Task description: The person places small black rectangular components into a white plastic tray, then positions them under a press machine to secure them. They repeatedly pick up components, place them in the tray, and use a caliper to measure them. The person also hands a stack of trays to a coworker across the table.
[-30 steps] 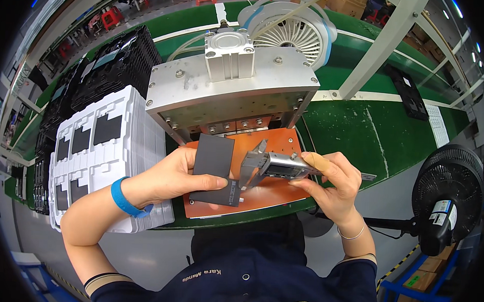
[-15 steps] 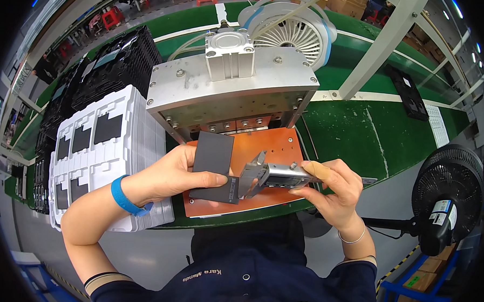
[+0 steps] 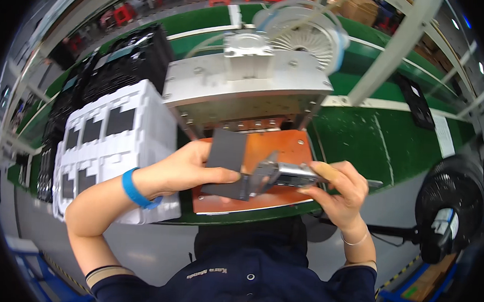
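My left hand (image 3: 195,168) grips a flat, dark grey rectangular piece (image 3: 227,150), thumb on its upper face and fingers beneath. A digital caliper (image 3: 295,176) lies in my right hand (image 3: 340,190), pinched between thumb and fingers, one finger wrapped in a tan bandage. The caliper's jaws are at the lower right edge of the piece; blur hides whether they touch it. Both hands are over an orange base plate (image 3: 293,148), in front of a silver metal press (image 3: 245,78).
Stacked white trays (image 3: 115,151) with dark pieces stand at the left, black trays (image 3: 130,60) behind them. A white fan (image 3: 306,43) sits behind the press. On the right are a black fan (image 3: 447,206) and a black tray (image 3: 417,102) on the green table (image 3: 350,139).
The whole view has shifted, so the scene sits further right and is blurred. Both hands keep their holds on the piece and the caliper, in nearly the same pose.
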Demonstrator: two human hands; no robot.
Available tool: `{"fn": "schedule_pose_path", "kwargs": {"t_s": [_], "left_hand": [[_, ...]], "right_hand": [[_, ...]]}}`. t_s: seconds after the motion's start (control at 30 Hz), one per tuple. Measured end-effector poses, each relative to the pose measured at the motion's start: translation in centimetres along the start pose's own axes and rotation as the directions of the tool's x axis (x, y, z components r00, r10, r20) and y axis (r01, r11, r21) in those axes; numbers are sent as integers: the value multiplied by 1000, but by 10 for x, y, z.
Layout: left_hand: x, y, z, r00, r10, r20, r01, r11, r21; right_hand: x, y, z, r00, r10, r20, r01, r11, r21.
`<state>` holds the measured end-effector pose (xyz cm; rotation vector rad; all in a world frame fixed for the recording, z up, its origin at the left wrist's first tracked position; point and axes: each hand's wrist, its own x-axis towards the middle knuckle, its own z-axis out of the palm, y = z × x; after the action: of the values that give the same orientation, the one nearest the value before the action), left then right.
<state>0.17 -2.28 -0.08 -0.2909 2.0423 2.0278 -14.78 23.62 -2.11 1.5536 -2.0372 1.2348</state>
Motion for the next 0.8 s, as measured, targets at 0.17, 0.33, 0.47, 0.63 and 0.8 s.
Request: {"fn": "schedule_pose_path", "kwargs": {"t_s": [0.17, 0.33, 0.47, 0.63, 0.8], "left_hand": [[-59, 65, -7, 984, -146, -107, 151, 988, 44], [-151, 57, -50, 675, 625, -393, 193, 364, 911], [-177, -7, -28, 573, 701, -425, 534, 74, 842], [-193, -23, 9, 698, 401, -593, 601, 122, 790], [-204, -27, -6, 663, 448, -600, 494, 341, 800]], "right_hand": [[-20, 17, -23, 985, 165, -51, -163, 985, 50], [-65, 121, -55, 879, 459, -127, -441, 885, 149], [-101, 195, -62, 746, 660, -94, -664, 722, -195], [-153, 260, -56, 737, 648, -194, -671, 664, -330], [-131, 216, -41, 821, 529, -216, -551, 632, -546]]}}
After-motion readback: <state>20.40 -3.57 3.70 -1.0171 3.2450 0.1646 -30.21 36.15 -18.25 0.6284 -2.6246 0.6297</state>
